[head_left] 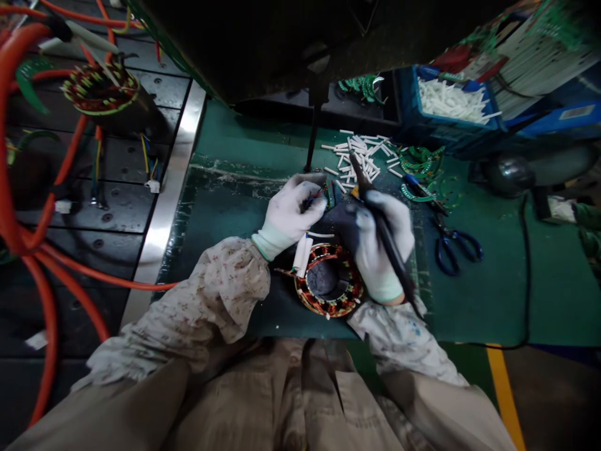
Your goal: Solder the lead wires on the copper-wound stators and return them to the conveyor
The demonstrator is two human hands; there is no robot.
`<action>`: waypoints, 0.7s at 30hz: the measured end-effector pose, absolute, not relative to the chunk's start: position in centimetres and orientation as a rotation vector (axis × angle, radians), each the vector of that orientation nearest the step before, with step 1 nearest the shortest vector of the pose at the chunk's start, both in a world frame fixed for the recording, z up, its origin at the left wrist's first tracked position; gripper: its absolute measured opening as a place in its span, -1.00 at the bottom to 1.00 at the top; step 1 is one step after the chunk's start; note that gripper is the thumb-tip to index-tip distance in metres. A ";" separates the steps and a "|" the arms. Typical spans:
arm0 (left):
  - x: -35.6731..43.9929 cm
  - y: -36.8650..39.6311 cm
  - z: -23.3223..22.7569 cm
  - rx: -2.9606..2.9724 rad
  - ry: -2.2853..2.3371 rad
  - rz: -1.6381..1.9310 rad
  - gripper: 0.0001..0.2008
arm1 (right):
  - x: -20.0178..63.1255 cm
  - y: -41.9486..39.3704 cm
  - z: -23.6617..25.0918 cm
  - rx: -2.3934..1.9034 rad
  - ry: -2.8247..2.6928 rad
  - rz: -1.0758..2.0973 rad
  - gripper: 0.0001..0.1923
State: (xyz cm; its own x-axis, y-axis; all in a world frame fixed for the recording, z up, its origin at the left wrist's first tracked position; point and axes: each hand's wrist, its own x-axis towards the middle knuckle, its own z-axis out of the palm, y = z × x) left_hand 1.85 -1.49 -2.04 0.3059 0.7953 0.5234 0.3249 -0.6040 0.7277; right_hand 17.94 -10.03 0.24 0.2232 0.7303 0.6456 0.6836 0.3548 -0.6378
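A blue bin [446, 103] at the desk's far right corner holds white tubes [451, 100]. More loose tubes [361, 153] lie between it and the hands. The left hand [293, 213] pinches thin wires [317, 197]; the right hand [380, 244] grips a dark tool [382, 228] over the copper coil ring [328, 288]. Blue scissors [453, 241] lie just right.

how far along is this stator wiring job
Done: the stator is wound and carries a white sleeve. In hand: the left hand pinches wires while the right hand holds a black tool. Left: many loose white sleeves lie unused.

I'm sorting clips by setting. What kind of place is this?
Probably a motor assembly workbench in a factory: a copper-wound stator lies between gloved hands, white sleeve pieces are piled nearby, and a second stator sits among orange cables.
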 end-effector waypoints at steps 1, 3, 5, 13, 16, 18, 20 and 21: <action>1.8 -1.5 -2.0 2.087 0.993 1.255 -0.94 | 17.8 -9.4 0.5 -1.375 -1.530 0.155 -0.69; 1.8 -1.4 -2.0 2.095 0.998 1.256 -0.95 | 17.4 -8.3 1.0 -1.326 -1.622 0.236 -0.62; 1.8 -1.4 -2.0 2.105 1.007 1.254 -0.95 | 17.0 -7.6 1.3 -1.269 -1.702 0.195 -0.61; 1.8 -1.4 -2.0 2.038 0.987 1.287 -0.97 | 16.8 -8.5 0.8 -1.386 -1.643 0.261 -0.56; 2.0 -1.3 -2.0 1.977 0.987 1.304 -0.94 | 16.7 -9.1 -0.1 -1.386 -1.586 0.305 -0.52; 2.1 -1.1 -2.0 1.947 0.994 1.313 -0.93 | 16.7 -9.6 -0.6 -1.361 -1.501 0.197 -0.58; 2.2 -1.1 -2.2 1.935 1.014 1.298 -0.92 | 16.8 -10.0 -1.0 -1.311 -1.356 -0.010 -0.70; 2.2 -1.0 -2.2 1.935 1.021 1.288 -0.91 | 17.0 -10.3 -1.1 -1.277 -1.290 -0.114 -0.74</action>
